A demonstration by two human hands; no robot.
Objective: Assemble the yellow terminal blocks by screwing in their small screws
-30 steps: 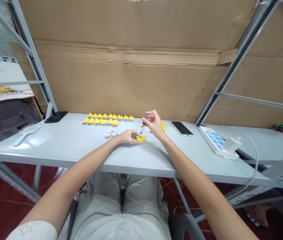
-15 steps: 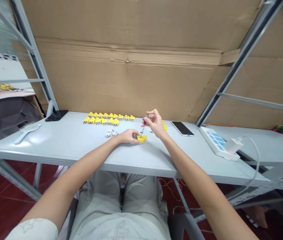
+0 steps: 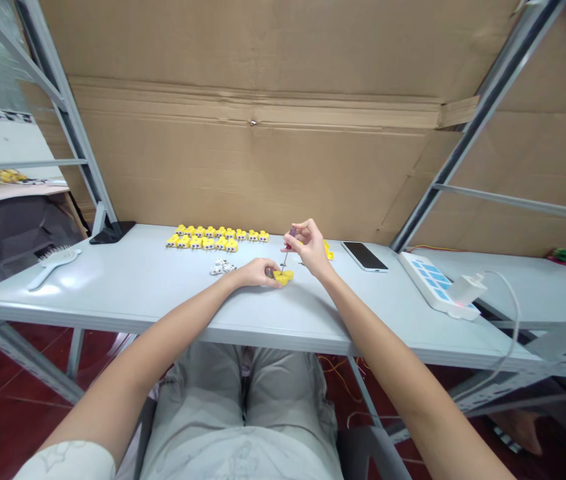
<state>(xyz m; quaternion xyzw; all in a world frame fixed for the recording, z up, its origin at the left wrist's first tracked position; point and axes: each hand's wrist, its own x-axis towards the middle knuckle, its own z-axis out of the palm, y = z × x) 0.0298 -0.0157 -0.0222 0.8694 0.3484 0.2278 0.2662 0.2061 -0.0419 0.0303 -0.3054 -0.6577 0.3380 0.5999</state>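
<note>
My left hand [image 3: 259, 273] pinches a small yellow plastic piece [image 3: 285, 277] against the tabletop. In my right hand [image 3: 311, 247] is a screwdriver [image 3: 290, 239] with a dark red handle, held upright by the fingertips. Its thin shaft points down, and the tip meets the yellow piece; a screw there is too small to make out. Just left of my left hand lies a little heap of white parts [image 3: 221, 267]. Behind my right hand, more yellow pieces [image 3: 329, 251] are partly hidden.
Two rows of yellow pieces with eye-like dots [image 3: 209, 244] stand at the back of the grey table [image 3: 163, 293]. A phone [image 3: 365, 257] and a power strip [image 3: 433, 287] with a plugged-in charger lie right. A hairbrush [image 3: 55, 265] lies left. Cardboard [image 3: 263, 167] walls the back.
My right fingers have shifted slightly on the screwdriver handle, which now shows a different side. The yellow piece and my left hand stay in place.
</note>
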